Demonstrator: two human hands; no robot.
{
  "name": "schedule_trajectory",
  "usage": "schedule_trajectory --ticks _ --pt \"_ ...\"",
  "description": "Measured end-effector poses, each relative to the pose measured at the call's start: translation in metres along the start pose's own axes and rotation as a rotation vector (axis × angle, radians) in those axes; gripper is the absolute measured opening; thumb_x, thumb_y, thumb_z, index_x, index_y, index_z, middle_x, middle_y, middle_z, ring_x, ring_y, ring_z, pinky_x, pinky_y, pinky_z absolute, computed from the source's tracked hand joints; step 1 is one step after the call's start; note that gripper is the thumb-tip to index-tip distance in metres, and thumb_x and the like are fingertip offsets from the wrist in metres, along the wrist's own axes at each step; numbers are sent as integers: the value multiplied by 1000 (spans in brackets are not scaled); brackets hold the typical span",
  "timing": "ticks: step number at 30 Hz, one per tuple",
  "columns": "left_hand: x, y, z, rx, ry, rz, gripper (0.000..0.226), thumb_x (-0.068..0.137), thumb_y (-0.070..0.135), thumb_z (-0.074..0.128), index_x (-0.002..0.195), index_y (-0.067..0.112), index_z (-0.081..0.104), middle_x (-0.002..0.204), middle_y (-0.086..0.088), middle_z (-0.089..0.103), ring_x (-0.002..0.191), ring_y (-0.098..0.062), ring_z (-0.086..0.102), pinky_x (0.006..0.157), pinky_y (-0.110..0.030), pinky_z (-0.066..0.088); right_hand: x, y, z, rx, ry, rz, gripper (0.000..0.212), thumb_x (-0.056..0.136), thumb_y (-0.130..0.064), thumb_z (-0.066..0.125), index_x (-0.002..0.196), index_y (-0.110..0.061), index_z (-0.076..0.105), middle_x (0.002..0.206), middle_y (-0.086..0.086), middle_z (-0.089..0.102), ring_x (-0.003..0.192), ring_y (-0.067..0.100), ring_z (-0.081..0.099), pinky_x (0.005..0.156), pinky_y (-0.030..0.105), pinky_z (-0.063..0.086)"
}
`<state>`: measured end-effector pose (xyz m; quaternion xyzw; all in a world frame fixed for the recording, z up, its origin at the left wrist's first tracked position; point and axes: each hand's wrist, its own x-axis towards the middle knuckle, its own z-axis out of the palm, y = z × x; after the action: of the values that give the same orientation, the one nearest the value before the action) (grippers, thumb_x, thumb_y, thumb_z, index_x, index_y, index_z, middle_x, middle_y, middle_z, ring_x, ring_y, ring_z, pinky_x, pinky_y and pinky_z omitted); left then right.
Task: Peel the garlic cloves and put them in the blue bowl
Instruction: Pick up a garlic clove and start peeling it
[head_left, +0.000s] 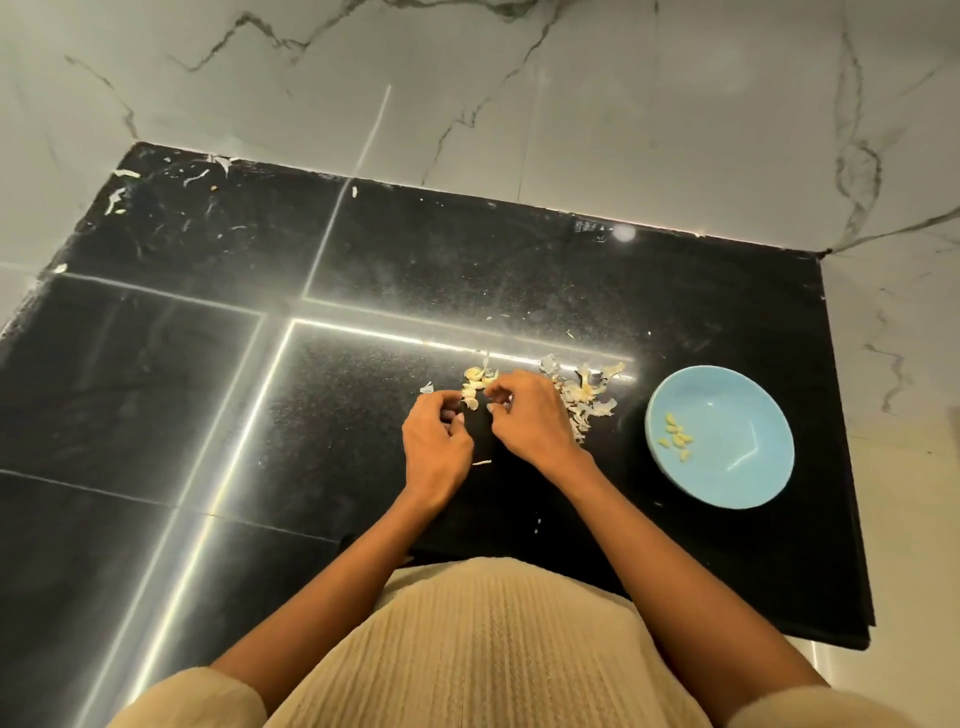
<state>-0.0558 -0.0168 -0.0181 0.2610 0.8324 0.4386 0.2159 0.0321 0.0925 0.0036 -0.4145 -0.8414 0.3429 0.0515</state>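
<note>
One black counter (363, 260) with bright reflected light lines fills most of the view, set against one grey-veined marble wall (571, 93). One person in a ribbed cream top (488, 649) reaches both bare arms forward over it. One blue bowl (727, 415) sits on the counter to the right, well apart from the hands, and holds about six small peeled garlic cloves (676, 436) gathered near its left inner side. Two hands work close together near the middle of the counter: the left hand (435, 441) has its fingers curled inward with the fingertips drawn together, and the right hand (527, 415) is likewise curled with its fingertips bunched; whether either pinches a clove or a bit of skin cannot be told. One small cluster of unpeeled cloves (477, 383), perhaps four or five, lies just beyond the fingertips. One loose pile of papery skins (587, 397) spreads between the right hand and the bowl. One thin scrap of skin (482, 462) lies between the wrists, and one more flake (427, 387) sits just left of the cluster.
</note>
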Motion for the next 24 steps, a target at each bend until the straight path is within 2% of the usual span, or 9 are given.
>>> schedule_trajectory --ticks 2,4,7,11,16,19,24 --pt "1 -2 -2 -26 -3 -25 36 86 -8 59 118 8 67 104 -1 66 90 -8 63 84 -26 57 6 -6 8 -17 -7 -15 21 84 -5 63 96 -15 78 95 6 71 91 26 66 82 39 56" --pt "1 -2 -4 -46 -12 -36 42 84 -12 55 120 7 66 102 0 67 89 -6 63 83 -19 55 10 -11 14 -43 -10 -28 15 86 -8 66 96 -12 77 95 8 70 91 26 65 81 38 56" --pt "2 -2 -6 -91 -28 -63 45 83 -13 53 121 7 66 99 1 69 88 -5 64 80 -11 52 14 -17 21 -84 -6 -46 8 87 -10 68 92 -8 75 94 9 67 88 26 63 78 39 55" --pt "3 -1 -8 -140 -56 -70 45 83 -14 54 119 9 67 97 5 69 87 1 65 78 -10 51 18 -20 26 -105 -12 -27 3 86 -10 71 86 -8 73 95 9 67 88 25 63 78 39 55" --pt "5 1 -10 -187 -64 -100 39 86 -12 58 118 9 67 99 3 69 88 -4 65 76 -10 51 16 -13 21 36 40 45 5 80 -12 77 79 -14 73 78 1 70 74 19 65 70 34 56" --pt "7 3 -8 -202 -79 -118 37 86 -11 59 115 11 69 101 1 71 91 -10 67 79 -13 54 13 -6 15 168 68 85 9 77 -11 80 81 -17 75 70 -4 68 67 13 64 67 29 55" --pt "11 17 -7 -294 -166 -140 25 89 -3 65 99 19 73 91 0 75 83 -10 73 83 -30 61 1 -4 -3 406 90 146 18 81 -8 83 95 -18 82 75 -6 73 67 5 67 63 18 53"
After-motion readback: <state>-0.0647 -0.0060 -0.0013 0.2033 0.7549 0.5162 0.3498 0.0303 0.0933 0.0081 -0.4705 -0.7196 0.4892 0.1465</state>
